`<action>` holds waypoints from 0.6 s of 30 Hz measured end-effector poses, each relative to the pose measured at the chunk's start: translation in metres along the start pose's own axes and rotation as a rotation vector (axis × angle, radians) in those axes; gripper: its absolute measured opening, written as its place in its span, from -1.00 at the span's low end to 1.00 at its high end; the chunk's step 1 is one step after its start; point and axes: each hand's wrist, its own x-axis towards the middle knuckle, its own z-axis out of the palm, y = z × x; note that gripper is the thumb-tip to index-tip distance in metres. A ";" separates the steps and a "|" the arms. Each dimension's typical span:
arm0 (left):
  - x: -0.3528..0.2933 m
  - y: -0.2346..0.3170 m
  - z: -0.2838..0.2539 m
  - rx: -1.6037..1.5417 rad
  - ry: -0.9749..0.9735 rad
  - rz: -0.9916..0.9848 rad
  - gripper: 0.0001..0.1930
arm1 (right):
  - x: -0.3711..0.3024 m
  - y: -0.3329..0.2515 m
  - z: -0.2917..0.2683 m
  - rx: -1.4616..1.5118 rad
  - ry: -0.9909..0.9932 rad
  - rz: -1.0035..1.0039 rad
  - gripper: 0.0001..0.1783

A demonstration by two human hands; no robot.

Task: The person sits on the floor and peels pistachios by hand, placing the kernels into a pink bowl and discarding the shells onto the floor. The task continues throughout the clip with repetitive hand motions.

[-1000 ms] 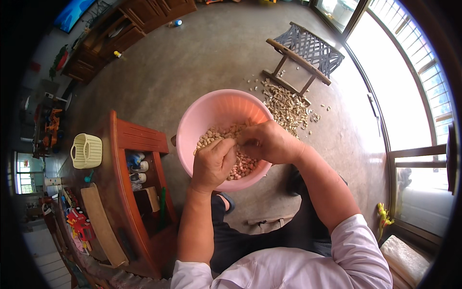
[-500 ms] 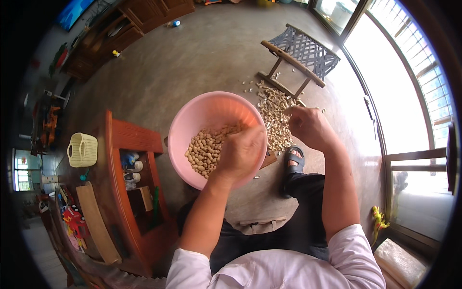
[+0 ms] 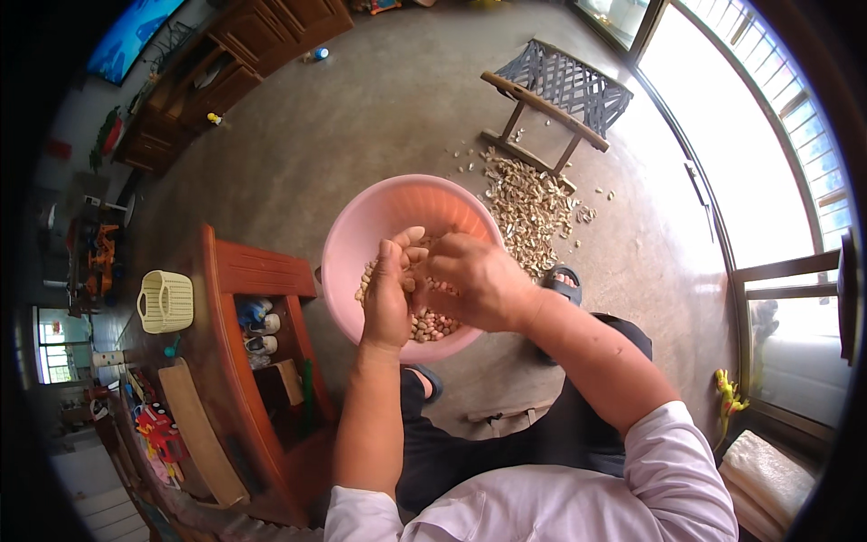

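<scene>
A pink plastic basin (image 3: 341, 237) stands on the floor between my feet. Unshelled peanuts (image 3: 363, 282) and loose pinkish kernels (image 3: 435, 327) lie inside it. Over the basin my left hand (image 3: 390, 294) is turned palm inward, its fingers curled and the thumb raised. Against it, my right hand (image 3: 479, 280) works with bent, closed fingertips. What sits between the fingers of both hands is hidden. Beyond the basin's right side spreads a heap of broken peanut shells (image 3: 531, 212) on the floor.
A low folding stool (image 3: 546, 99) with a woven grey seat stands behind the shells. To the left is a reddish wooden cabinet (image 3: 257, 262) holding shoes, with a cream basket (image 3: 166, 303) near it. Glass doors (image 3: 686, 135) line the right side. My sandalled foot (image 3: 565, 282) is beside the shells.
My right hand has come left from above the shell heap to meet my left hand over the basin. The left hand has shifted slightly left and turned palm inward.
</scene>
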 end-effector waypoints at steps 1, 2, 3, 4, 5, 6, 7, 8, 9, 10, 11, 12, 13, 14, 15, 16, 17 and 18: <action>-0.001 -0.001 0.001 -0.018 -0.008 0.024 -0.31 | 0.002 -0.002 0.008 -0.018 -0.004 -0.040 -0.70; -0.003 -0.003 0.005 -0.036 -0.017 0.048 -0.31 | 0.003 -0.006 0.014 -0.075 0.005 -0.008 -0.72; -0.004 -0.003 0.007 -0.054 -0.022 0.070 -0.30 | 0.005 -0.006 0.017 -0.070 0.006 0.002 -0.71; -0.004 -0.005 0.001 -0.038 -0.081 0.081 -0.31 | 0.007 -0.007 0.018 -0.065 0.006 0.011 -0.70; -0.007 -0.004 0.000 -0.019 -0.068 0.094 -0.32 | 0.009 -0.007 0.020 -0.060 0.006 0.021 -0.70; -0.009 -0.003 0.002 -0.002 -0.056 0.104 -0.32 | 0.011 -0.005 0.025 -0.066 0.057 -0.039 -0.72; -0.010 -0.003 0.003 0.016 -0.045 0.115 -0.33 | 0.011 -0.004 0.027 -0.063 0.064 -0.030 -0.73; -0.009 -0.006 0.000 -0.016 -0.084 0.172 -0.36 | 0.011 -0.005 0.027 -0.061 0.071 -0.020 -0.75; -0.009 -0.004 0.001 -0.061 -0.080 0.192 -0.40 | 0.011 -0.005 0.028 -0.057 0.078 -0.011 -0.77; -0.011 0.000 0.003 -0.107 -0.077 0.213 -0.43 | 0.012 -0.005 0.027 -0.022 0.091 -0.007 -0.78; -0.011 0.003 0.004 -0.152 -0.074 0.233 -0.47 | 0.012 -0.005 0.023 0.013 0.104 -0.002 -0.78; -0.012 0.005 -0.001 -0.092 -0.059 0.223 -0.51 | 0.014 -0.005 0.018 0.045 0.120 -0.002 -0.79; -0.013 0.007 -0.009 -0.032 -0.044 0.213 -0.55 | 0.014 -0.003 0.015 0.042 0.141 -0.005 -0.79; -0.014 0.008 -0.016 0.027 -0.029 0.202 -0.59 | 0.014 -0.001 0.011 0.039 0.162 -0.008 -0.79; -0.016 0.007 -0.021 0.032 -0.039 0.188 -0.64 | 0.014 0.001 0.010 0.040 0.183 -0.010 -0.78; -0.017 0.007 -0.025 0.037 -0.050 0.174 -0.69 | 0.014 0.001 0.008 0.053 0.174 -0.019 -0.77; -0.018 0.006 -0.028 0.042 -0.061 0.160 -0.73 | 0.015 -0.001 0.007 0.111 0.149 -0.005 -0.76; -0.018 0.004 -0.027 0.016 -0.057 0.146 -0.79 | 0.014 -0.005 0.004 0.167 0.124 0.012 -0.75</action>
